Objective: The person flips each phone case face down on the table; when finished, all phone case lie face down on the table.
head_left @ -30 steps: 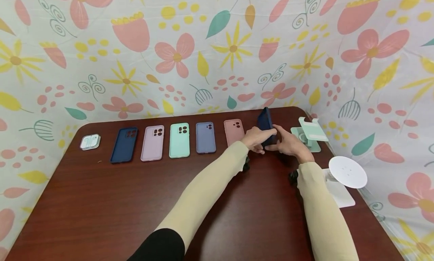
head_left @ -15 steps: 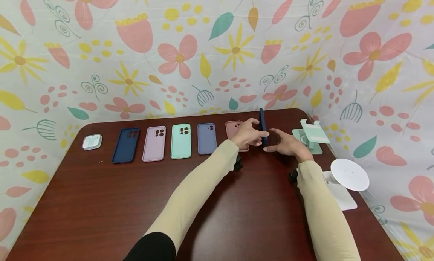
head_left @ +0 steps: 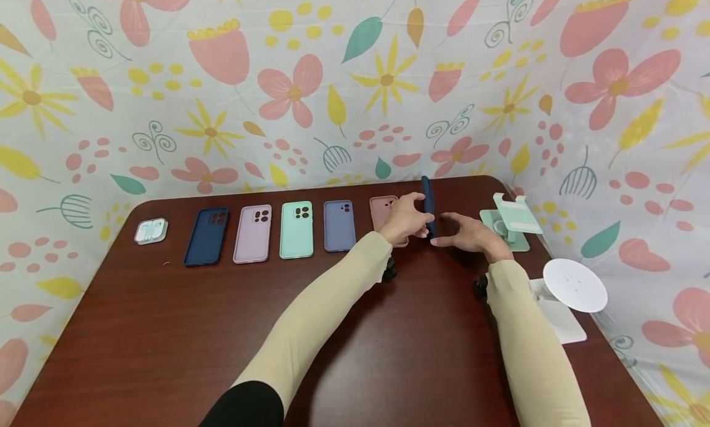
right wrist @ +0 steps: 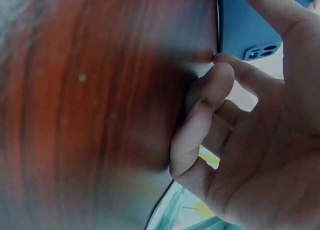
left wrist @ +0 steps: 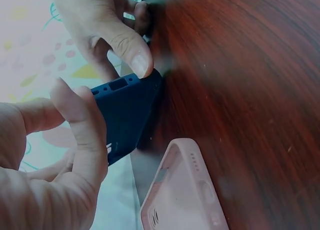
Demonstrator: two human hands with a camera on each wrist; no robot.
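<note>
A dark blue phone case (head_left: 429, 206) stands on its long edge at the back right of the table. My left hand (head_left: 407, 219) grips it from the left, thumb and fingers around its upper part. In the left wrist view the case (left wrist: 125, 115) shows its port end, where the right thumb touches a corner. My right hand (head_left: 468, 235) is beside the case, fingers spread and thumb at the near end. The case's camera cutout (right wrist: 261, 51) shows in the right wrist view. A pink phone case (left wrist: 182, 190) lies under and beside the left hand.
Leftward lie a blue-purple case (head_left: 339, 227), a mint case (head_left: 296, 230), a lilac case (head_left: 252, 235), another dark blue case (head_left: 206, 236) and a boxed pair of earphones (head_left: 150, 231). At right stand a mint phone stand (head_left: 513, 220) and a white stand (head_left: 575, 285). Patterned cloth (head_left: 344, 76) hangs behind.
The dark blue case has turned from angled to nearly edge-on and moved slightly left. My left hand shifted left over the pink case with it; the right hand's hold loosened to a thumb touch.
</note>
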